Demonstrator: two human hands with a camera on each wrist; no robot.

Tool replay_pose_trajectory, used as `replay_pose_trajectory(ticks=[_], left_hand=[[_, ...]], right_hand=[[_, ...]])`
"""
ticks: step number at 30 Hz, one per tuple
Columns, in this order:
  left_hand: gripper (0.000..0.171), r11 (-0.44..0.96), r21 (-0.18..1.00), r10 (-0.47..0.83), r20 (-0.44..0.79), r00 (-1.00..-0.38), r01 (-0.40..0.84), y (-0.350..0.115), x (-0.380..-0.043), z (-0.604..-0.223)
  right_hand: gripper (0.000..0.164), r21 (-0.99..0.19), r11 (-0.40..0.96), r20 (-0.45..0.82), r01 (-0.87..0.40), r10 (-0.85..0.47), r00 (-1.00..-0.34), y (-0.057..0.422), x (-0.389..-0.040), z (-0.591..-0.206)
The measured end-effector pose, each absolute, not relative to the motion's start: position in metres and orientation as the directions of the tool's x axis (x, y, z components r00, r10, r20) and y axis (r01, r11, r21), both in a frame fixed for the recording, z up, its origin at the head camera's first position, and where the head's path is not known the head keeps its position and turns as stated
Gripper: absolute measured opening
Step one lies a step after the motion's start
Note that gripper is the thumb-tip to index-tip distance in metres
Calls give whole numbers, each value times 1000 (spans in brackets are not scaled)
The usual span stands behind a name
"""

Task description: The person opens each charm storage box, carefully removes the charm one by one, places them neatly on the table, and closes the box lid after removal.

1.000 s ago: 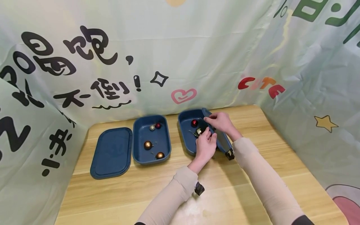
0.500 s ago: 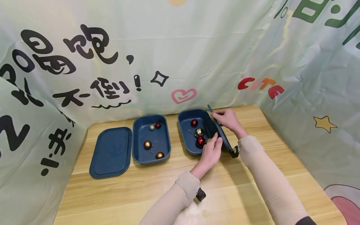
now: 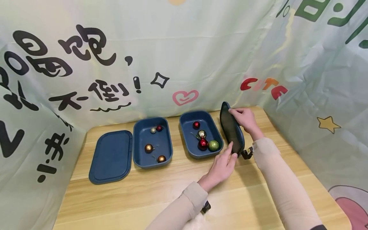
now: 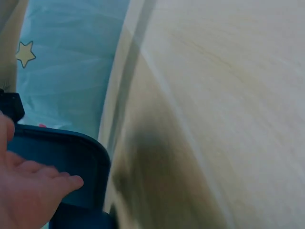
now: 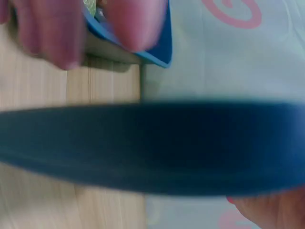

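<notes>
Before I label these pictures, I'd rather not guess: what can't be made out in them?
Head view: the outer side of the tilted lid, mostly turned away.
Head view: any markings on the small pale bauble, too small.
Left wrist view: part of the left hand, cut off by the left and bottom edges.
Right wrist view: most of the right hand, hidden by the tilted lid and cut off by the picture's edge.
</notes>
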State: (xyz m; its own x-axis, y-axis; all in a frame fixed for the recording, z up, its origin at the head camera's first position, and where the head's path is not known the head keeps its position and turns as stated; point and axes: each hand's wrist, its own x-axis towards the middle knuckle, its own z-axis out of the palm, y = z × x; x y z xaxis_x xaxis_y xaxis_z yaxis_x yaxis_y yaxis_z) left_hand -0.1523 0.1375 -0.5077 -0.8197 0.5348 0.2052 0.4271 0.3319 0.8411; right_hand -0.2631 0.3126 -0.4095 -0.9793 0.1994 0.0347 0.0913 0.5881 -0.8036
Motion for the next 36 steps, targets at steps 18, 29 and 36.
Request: replay_pose_trajectory(ticks=[18, 29, 36], left_hand=[[70, 548, 616, 719, -1, -695, 566, 141, -153, -538], [71, 646, 402, 730, -79, -678, 649, 147, -149, -538], [72, 695, 318, 708, -142, -692, 645, 150, -146, -533]], right_hand=[[50, -811, 557, -3, 178, 299, -954, 358, -251, -428], [42, -652, 743, 96, 153, 281, -955, 382, -240, -452], [32, -531, 846, 193, 49, 177, -965, 389, -239, -479]])
